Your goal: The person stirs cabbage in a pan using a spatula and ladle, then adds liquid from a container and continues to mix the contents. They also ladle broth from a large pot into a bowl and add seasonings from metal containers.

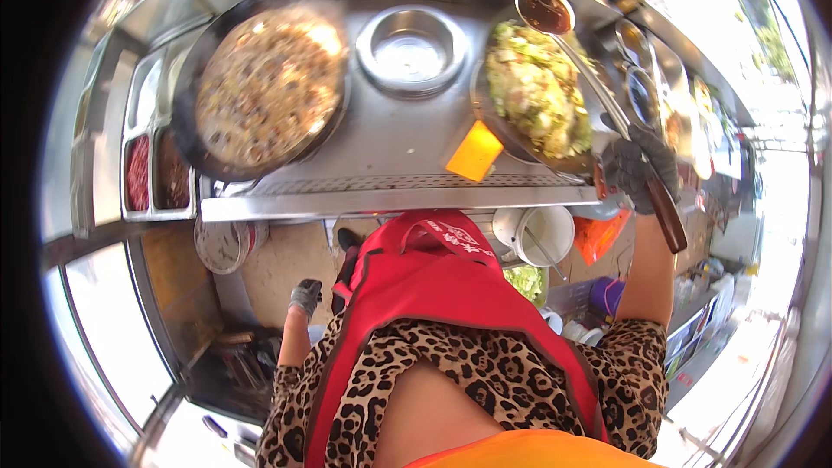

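My right hand point(640, 166), in a dark grey glove, grips the handle of a metal ladle point(595, 81) with a brown grip at its end. Dark brown sauce point(545, 10) fills the ladle's bowl, which is held over the far edge of the right-hand wok. Chopped pale-green cabbage point(539, 94) is heaped in that wok point(481, 101). At my left side hangs my left hand point(305, 296), gloved, its fingers curled around nothing visible. Steam rises from a large black wok point(188, 123) on the left, full of bubbling brown stew point(270, 91).
Between the woks stands a round steel pot point(411, 52). A yellow-orange square piece point(475, 151) lies against the right wok. Steel trays point(156, 211) of red and brown food sit left, sauce containers point(640, 91) right. Below the counter edge point(403, 203) are buckets point(546, 234).
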Demonstrator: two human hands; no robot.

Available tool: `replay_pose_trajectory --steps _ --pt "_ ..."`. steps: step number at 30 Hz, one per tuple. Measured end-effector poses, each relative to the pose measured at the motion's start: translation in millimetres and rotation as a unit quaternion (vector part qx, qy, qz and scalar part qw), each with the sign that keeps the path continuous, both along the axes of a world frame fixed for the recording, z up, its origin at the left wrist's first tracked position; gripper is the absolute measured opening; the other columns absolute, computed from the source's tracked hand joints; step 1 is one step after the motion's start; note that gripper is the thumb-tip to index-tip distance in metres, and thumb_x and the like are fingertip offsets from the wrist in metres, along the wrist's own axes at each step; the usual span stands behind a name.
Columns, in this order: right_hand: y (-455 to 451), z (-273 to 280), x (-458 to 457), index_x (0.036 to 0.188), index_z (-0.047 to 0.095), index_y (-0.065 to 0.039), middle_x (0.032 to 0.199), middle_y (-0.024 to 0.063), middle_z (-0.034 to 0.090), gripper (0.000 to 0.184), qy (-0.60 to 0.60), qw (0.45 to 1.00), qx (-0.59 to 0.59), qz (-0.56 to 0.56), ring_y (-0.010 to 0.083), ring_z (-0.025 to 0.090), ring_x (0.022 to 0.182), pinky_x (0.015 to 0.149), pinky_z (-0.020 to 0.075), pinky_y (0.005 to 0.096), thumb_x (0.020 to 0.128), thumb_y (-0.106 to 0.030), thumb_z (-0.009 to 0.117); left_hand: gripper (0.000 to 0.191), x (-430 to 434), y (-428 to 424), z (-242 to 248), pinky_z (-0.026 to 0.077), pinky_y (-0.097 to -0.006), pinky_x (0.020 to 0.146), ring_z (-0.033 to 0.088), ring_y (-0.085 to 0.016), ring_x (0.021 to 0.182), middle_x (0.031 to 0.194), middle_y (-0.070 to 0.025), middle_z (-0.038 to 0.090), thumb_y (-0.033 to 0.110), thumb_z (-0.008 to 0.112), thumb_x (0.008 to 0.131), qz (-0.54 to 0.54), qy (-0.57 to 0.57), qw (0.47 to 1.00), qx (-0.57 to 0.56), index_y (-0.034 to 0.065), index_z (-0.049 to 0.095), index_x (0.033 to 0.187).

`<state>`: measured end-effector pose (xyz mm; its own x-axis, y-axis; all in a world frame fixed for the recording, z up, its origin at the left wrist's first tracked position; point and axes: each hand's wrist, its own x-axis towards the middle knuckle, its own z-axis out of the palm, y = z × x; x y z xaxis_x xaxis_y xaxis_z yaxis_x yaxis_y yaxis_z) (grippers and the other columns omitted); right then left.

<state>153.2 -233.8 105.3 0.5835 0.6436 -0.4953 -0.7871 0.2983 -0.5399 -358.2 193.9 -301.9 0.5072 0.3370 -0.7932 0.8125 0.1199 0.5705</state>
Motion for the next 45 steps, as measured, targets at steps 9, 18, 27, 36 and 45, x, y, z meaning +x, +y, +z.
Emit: replay_pose_trajectory --steps 9,18,27,36,45 --pt "223 -33 -88 0.127 0.044 0.004 0.066 0.0005 0.045 0.038 0.061 0.985 0.022 0.157 0.0054 0.042 0.038 0.033 0.0368 0.0189 0.095 -0.015 0.05 0.023 -123 58 5 0.047 -0.0307 0.052 0.057 -0.017 0.055 0.069 -0.0052 0.06 0.024 0.065 0.086 0.234 0.096 0.967 -0.029 0.0039 0.062 0.096" --pt "336 -82 -172 0.133 0.044 -0.003 0.067 0.0029 0.053 0.047 -0.392 0.82 -0.354 0.223 0.0087 0.049 0.045 0.039 0.0407 0.0217 0.089 -0.011 0.058 0.021 -216 42 1 0.044 -0.0298 0.047 0.054 -0.016 0.05 0.066 -0.0035 0.057 0.024 0.065 0.086 0.37 0.115 0.92 -0.059 0.0061 0.063 0.097" --pt "342 -171 -196 0.132 0.044 0.0 0.088 0.0181 0.063 0.05 -0.651 0.592 -0.439 0.183 0.025 0.062 0.064 0.06 0.0508 0.0345 0.087 -0.014 0.061 0.021 -205 44 -7 0.04 -0.0284 0.043 0.056 -0.015 0.05 0.066 -0.0035 0.058 0.025 0.065 0.086 0.342 0.106 0.93 -0.078 0.0067 0.063 0.097" --pt "242 -82 -161 0.131 0.04 0.003 0.064 -0.0041 0.041 0.043 -0.004 0.997 0.012 0.079 0.0015 0.038 0.04 0.036 0.0373 0.0198 0.095 -0.018 0.052 0.021 -155 76 -10 0.04 -0.0295 0.041 0.057 -0.016 0.05 0.065 -0.0052 0.059 0.025 0.063 0.087 0.274 0.1 0.956 -0.034 0.0062 0.063 0.096" --pt "-27 -60 -44 0.096 0.056 -0.004 0.063 0.0022 0.053 0.014 -0.241 0.883 -0.344 -0.208 0.0117 0.048 0.042 0.037 0.0388 0.0251 0.09 -0.017 0.06 0.015 -91 34 -36 0.04 -0.0327 0.039 0.051 -0.018 0.043 0.058 -0.0048 0.055 0.023 0.058 0.088 0.215 0.124 0.966 -0.078 0.0094 0.059 0.082"
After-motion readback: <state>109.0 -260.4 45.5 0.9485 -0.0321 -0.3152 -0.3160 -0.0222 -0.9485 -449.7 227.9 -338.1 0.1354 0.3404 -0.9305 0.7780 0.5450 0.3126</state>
